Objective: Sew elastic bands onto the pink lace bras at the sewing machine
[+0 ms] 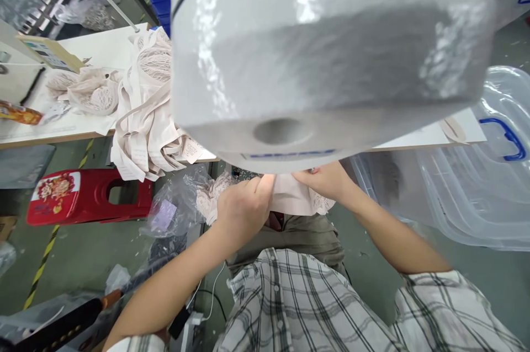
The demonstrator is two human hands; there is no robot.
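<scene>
A piece of cream cloth [292, 196] with netted mesh at its ends is stretched between my hands, low under the big grey-white machine head [331, 59], which looks like a sewing machine. My left hand [244, 203] is closed on the cloth's left side, thumb pointing toward the machine. On the right edge, my right hand [325, 181] pinches the same cloth between thumb and fingers. The machine body hides the far part of the cloth and some fingertips. Bunched cream mesh [213, 195] hangs just left of my left hand.
Cream mesh bags with straps [144, 115] are heaped on the white table [70, 134], spilling over its front edge. A red plastic stool [91, 195] stands at left, beside a clear plastic bag [178, 197]. Clear plastic bins [467, 192] with a blue handle [507, 139] stand at right.
</scene>
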